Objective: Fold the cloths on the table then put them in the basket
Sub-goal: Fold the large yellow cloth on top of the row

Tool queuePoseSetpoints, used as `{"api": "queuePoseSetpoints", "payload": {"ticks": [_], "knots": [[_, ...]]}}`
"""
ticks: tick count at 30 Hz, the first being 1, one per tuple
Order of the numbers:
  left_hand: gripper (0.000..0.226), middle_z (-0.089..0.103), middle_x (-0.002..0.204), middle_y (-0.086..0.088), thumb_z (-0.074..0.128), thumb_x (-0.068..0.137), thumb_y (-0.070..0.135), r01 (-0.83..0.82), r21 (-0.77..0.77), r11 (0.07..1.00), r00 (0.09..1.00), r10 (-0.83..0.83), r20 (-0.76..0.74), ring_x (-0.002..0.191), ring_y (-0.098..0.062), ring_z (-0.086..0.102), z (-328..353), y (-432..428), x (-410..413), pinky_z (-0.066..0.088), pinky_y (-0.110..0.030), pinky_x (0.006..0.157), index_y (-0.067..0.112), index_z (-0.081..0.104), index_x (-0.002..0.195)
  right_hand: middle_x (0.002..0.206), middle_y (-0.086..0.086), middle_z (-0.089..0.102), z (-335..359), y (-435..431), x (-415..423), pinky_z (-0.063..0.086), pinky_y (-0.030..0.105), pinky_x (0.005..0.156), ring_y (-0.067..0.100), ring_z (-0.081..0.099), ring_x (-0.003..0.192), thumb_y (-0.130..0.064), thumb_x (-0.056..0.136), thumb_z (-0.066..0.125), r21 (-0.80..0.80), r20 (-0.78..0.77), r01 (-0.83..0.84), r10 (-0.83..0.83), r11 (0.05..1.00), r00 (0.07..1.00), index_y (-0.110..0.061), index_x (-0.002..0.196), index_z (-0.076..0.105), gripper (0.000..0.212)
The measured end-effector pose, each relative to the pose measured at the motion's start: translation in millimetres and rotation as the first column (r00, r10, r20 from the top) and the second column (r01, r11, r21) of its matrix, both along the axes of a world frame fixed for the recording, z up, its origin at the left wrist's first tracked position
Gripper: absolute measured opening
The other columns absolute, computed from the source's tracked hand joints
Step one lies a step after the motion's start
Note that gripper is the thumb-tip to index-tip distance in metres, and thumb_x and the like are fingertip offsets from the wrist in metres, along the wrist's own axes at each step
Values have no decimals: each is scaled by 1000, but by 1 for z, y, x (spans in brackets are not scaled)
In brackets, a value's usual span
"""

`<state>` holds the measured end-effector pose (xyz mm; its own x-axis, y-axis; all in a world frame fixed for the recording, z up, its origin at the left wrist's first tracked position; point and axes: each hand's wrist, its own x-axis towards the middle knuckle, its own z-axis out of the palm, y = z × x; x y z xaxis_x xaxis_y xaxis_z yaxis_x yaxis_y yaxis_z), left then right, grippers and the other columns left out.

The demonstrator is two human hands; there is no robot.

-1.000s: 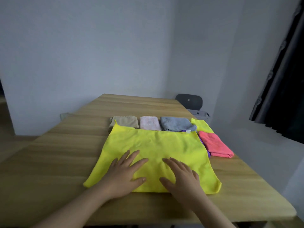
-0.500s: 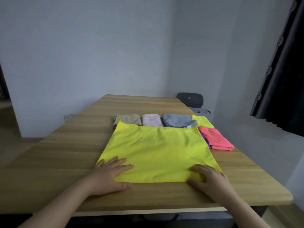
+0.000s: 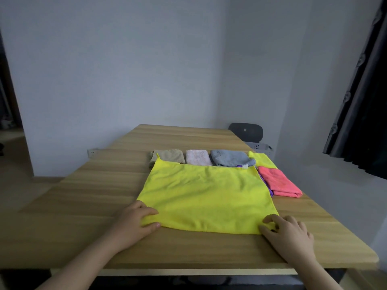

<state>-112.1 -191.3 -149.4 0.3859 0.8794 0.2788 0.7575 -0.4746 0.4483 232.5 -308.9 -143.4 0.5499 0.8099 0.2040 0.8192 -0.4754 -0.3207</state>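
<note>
A yellow cloth (image 3: 207, 195) lies open and flat on the table (image 3: 62, 206), in the near middle part, with its near edge not far from the table's front edge. The left hand (image 3: 134, 223) is at the near left corner of this cloth: the fingers are close together and curled on top, the thumb is at the edge, and the corner is pinched between them. The right hand (image 3: 288, 234) is at the near right corner, fingers bent and a little apart, and thumb and first finger pinch the corner. Behind the yellow cloth 3 folded cloths lie in 1 row, and its far edge covers their near sides: a beige cloth (image 3: 167, 156), a pink cloth (image 3: 198, 156) and a grey cloth (image 3: 229, 156). Right of them lies a small yellow cloth (image 3: 262, 160), and a folded coral cloth (image 3: 278, 182) lies over its near part, just beside the big one. The basket (image 3: 259, 146) stands beyond the table's far right side, next to a dark chair (image 3: 246, 131).
</note>
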Motion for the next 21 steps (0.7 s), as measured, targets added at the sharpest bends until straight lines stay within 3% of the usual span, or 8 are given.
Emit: {"api": "queuePoseSetpoints", "payload": {"ticks": [3, 6, 8, 12, 14, 18, 21], "knots": [[39, 51, 109, 16, 71, 78, 36, 67, -141, 988, 998, -65, 12, 105, -2, 49, 7, 2, -15, 35, -16, 89, 42, 51, 111, 111, -12, 46, 3, -4, 6, 30, 36, 95, 18, 41, 114, -61, 85, 45, -14, -98, -77, 75, 997, 992, -48, 112, 57, 32], [33, 54, 109, 8, 65, 72, 23, 78, -252, 965, 995, -58, 85, 106, -11, 52, 10, -1, -20, 41, -28, 95, 34, 45, 96, 130, -13, 45, 5, -6, 9, 27, 37, 97, 18, 37, 119, -48, 84, 51, -87, -97, -145, 136, 986, 986, -46, 120, 50, 37], [29, 55, 106, 1, 59, 73, 12, 28, -203, 979, 997, -14, 70, 100, -17, 53, 10, -3, -17, 44, -34, 91, 30, 44, 90, 127, -11, 48, 5, -6, 8, 29, 36, 93, 18, 39, 115, -40, 82, 52, -61, -107, -145, 138, 987, 985, -41, 115, 49, 33], [37, 57, 92, -1, 50, 76, -3, -82, -59, 995, 995, 86, 56, 84, -19, 53, 9, -2, -7, 41, -30, 73, 34, 42, 77, 120, -9, 56, 3, -7, 6, 31, 32, 81, 20, 45, 107, -32, 88, 51, 31, -73, -75, 77, 997, 994, -33, 105, 49, 17], [34, 61, 90, -4, 49, 78, -5, -126, -7, 992, 990, 126, 64, 85, -24, 56, 6, 0, -5, 43, -31, 73, 29, 51, 81, 118, -9, 57, 1, -7, 6, 32, 31, 79, 21, 47, 105, -30, 90, 48, 47, -48, -69, 72, 996, 996, -32, 106, 53, 17], [19, 66, 92, -3, 60, 81, 3, -212, 54, 976, 968, 201, 153, 89, -27, 59, 1, 4, -7, 42, -31, 70, 19, 66, 89, 105, -3, 63, 2, -7, 7, 38, 32, 77, 24, 51, 100, -26, 92, 46, 91, -95, -47, 56, 995, 994, -30, 101, 58, 15], [11, 69, 82, 0, 69, 80, 14, -325, 177, 929, 934, 286, 215, 84, -29, 59, 4, 8, -8, 42, -33, 70, 23, 70, 85, 96, 1, 65, 2, -3, 10, 44, 33, 77, 27, 55, 93, -23, 91, 49, 150, -193, -27, 56, 988, 980, -30, 94, 58, 12]]}}
